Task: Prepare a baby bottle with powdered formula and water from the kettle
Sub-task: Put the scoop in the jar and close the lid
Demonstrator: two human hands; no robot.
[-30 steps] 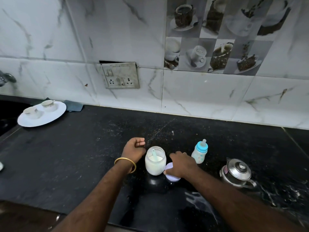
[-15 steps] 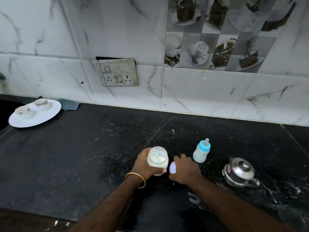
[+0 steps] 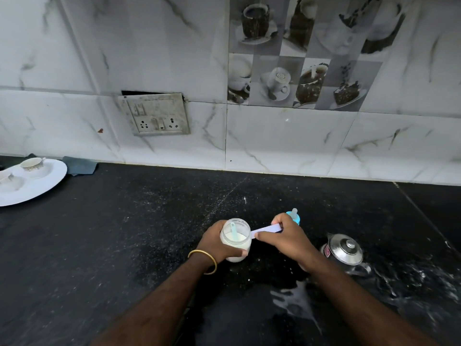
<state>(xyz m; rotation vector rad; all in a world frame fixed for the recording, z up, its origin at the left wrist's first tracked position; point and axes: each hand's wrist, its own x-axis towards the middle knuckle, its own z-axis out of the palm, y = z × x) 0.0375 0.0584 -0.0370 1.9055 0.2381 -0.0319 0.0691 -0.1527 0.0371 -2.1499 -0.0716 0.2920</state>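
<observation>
A clear jar [image 3: 235, 239] of white powder stands open on the black counter, a pale blue scoop [image 3: 234, 228] sticking up inside it. My left hand [image 3: 219, 243] is wrapped around the jar. My right hand [image 3: 284, 237] holds the jar's white lid [image 3: 267, 230] edge-on, just right of the jar's mouth. The baby bottle [image 3: 294, 216], with its blue collar and clear teat, stands behind my right hand and is mostly hidden by it. A small steel kettle [image 3: 344, 250] with its lid on sits to the right.
A white plate [image 3: 37, 186] with two small cups rests at the far left, a grey cloth [image 3: 79, 166] behind it. A switch and socket panel [image 3: 156, 114] is on the tiled wall. Spilled powder and wet streaks [image 3: 294, 300] mark the counter near me.
My left hand went from beside the jar to gripping it. My right hand lifted the lid off the counter and brought it up next to the jar's mouth.
</observation>
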